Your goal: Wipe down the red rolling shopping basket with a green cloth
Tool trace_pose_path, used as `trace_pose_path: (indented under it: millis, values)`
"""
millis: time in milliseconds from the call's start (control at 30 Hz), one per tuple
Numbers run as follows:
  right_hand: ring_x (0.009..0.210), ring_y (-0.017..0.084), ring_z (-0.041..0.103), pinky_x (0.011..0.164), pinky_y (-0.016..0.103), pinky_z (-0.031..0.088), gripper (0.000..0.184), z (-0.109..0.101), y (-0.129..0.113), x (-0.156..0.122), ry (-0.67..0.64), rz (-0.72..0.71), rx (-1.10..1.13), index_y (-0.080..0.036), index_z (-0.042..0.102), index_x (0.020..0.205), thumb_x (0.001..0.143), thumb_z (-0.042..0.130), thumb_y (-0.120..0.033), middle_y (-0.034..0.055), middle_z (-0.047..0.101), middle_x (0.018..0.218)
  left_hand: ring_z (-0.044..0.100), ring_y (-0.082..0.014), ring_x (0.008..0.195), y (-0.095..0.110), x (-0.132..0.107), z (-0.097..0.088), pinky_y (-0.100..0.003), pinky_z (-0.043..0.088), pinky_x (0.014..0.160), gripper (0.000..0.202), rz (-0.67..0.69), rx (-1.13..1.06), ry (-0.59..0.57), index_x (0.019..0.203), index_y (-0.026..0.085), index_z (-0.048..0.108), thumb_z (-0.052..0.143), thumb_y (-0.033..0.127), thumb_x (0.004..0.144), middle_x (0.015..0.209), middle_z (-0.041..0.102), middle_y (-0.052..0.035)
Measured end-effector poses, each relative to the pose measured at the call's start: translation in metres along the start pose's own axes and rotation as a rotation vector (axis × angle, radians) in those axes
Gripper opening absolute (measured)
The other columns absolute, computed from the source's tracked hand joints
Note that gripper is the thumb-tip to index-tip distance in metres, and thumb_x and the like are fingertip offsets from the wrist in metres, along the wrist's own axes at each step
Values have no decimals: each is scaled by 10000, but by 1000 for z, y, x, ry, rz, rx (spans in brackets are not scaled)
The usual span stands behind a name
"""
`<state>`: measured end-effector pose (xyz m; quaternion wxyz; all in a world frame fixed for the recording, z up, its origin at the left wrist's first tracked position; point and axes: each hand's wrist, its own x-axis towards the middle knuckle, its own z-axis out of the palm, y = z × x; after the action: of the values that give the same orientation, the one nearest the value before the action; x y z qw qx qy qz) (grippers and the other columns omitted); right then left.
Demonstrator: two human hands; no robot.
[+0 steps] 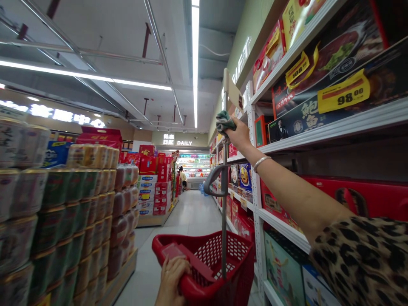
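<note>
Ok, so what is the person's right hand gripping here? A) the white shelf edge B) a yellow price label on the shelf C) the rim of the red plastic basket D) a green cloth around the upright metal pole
D. The right hand closes over the green cloth around the upright metal pole; the left hand holds the red plastic basket.

Glossy red plastic basket (236, 272); green cloth (225, 121)

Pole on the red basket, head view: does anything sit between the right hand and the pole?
Yes. A green cloth is bunched around the top of the metal pole, inside the right hand's grip, so it lies between palm and pole. Nothing visible separates the left hand from the red shopping basket.
</note>
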<state>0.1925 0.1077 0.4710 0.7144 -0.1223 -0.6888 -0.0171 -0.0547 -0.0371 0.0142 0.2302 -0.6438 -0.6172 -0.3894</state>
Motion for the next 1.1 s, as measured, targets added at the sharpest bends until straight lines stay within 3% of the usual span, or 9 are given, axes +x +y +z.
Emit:
trace_pose_path:
  millis: [100,333,567,833,1100]
  values:
    - [1080,267,709,1001,476,551,437,1,10,-23,-8,-10,9,-271,713,1232,810,680,-165,46,774,1152,685,-323,1108,-1,4,0,-620,373,1169,309,-3,-19,1,815,252,667,589,102,556,995,770,-51]
    - [1130,249,700,1021,405,538,477,0,28,-78,-88,-9,56,-255,724,1246,790,667,-129,40,766,1221,663,-303,1133,-7,11,11,-606,301,1200,251,-6,-41,47,811,251,656,558,117,622,1002,769,-56]
    - [1132,257,701,1029,429,547,498,-5,44,-144,-145,105,128,-267,709,1306,812,697,-205,36,762,1237,645,-284,1146,12,29,-4,-591,287,1192,242,-71,-73,-42,810,237,657,527,92,665,1011,771,-70]
    - [1167,255,693,1017,452,560,473,-1,56,-245,-143,154,180,-279,684,1333,866,664,-211,88,737,1288,631,-278,1160,16,32,-6,-603,261,1205,222,-108,-45,-83,820,234,637,522,91,695,1038,767,-60]
    - [1234,242,651,1110,446,511,521,2,40,-356,-129,201,187,-267,706,1316,842,571,-99,71,721,1289,633,-285,1133,18,37,-7,-596,254,1208,167,-116,-51,-103,798,244,620,570,118,700,1021,768,-50]
